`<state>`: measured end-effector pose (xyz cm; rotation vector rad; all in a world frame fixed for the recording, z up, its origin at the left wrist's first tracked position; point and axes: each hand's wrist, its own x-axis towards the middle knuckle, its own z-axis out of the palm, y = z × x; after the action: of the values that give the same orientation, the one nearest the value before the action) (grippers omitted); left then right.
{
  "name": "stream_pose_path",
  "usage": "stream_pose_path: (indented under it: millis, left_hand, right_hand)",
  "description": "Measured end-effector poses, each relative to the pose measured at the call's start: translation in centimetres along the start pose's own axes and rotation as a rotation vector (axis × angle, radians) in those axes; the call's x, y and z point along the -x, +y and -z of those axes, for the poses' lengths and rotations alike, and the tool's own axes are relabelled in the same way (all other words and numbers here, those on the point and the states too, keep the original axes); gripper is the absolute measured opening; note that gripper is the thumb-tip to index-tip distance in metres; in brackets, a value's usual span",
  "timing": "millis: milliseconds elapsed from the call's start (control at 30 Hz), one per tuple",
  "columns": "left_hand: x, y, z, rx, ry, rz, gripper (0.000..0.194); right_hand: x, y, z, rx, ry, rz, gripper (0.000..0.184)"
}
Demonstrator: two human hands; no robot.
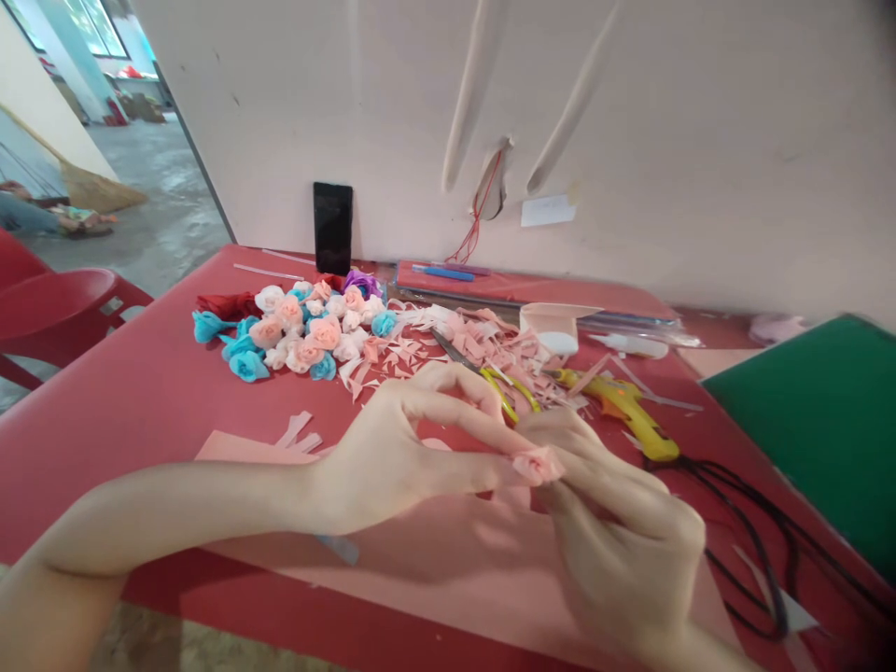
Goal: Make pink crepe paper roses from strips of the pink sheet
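Between my two hands is a small pink paper flower (538, 465), held just above the table. My left hand (420, 439) pinches its left side between thumb and fingertips. From the right, my right hand (616, 523) has its fingers closed on the same flower; the fingertips are partly hidden. Beneath both hands lies a large sheet of pink paper (448, 583). Scissors with yellow handles (514, 392) rest just beyond my fingers, among pink paper scraps (483, 336). A yellow glue gun (630, 411) lies to the right of them.
A pile of paper flowers (301, 327) in pink, white, blue, red and purple sits at the back left. A black phone (333, 229) leans on the wall. The glue gun's black cord (756, 532) loops at right, near a green board (812, 429). Red chair (66, 299) at left.
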<state>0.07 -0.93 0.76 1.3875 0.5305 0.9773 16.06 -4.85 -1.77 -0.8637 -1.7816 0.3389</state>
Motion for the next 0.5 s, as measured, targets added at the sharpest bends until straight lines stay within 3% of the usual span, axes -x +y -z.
stream_pose_path:
  millis: [500]
  left_hand:
    - [-0.30,0.12,0.15,0.048,0.025,0.150,0.010]
  right_hand:
    - [-0.14,-0.78,-0.24,0.110,0.108,-0.146,0.023]
